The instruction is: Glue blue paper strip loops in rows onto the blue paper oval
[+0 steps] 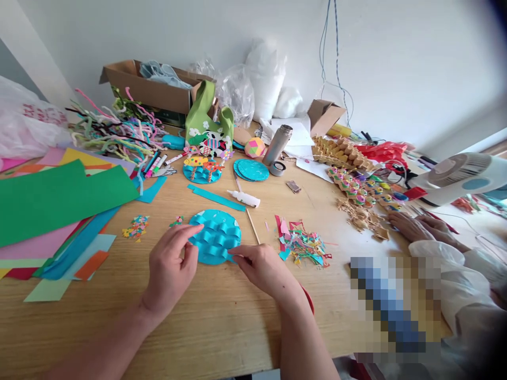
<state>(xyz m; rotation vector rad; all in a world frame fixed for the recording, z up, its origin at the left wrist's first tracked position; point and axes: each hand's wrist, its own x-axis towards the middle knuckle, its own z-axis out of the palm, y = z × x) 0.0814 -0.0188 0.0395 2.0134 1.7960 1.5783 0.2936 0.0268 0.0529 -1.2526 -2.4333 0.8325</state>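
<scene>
A round blue card disc (216, 255) lies on the table before me, with rows of wavy blue paper strips (218, 229) standing on it. My left hand (172, 264) is at its left side, index finger stretched over the rim to the strips and the other fingers curled loosely. On the disc's lower right edge, my right hand (264, 270) pinches the end of a strip between thumb and index finger. A white glue bottle (246, 199) lies behind the disc, near a loose blue paper strip (216, 197). A thin wooden stick (252, 226) rests to the right.
Coloured paper sheets (59, 200) are piled at left. Paper scraps (304, 244) lie right of the disc. Further back are a finished-looking blue disc with paper fish (203, 171), plain blue discs (253, 170) and a steel flask (278, 145). Another person's hands (415, 227) rest at right.
</scene>
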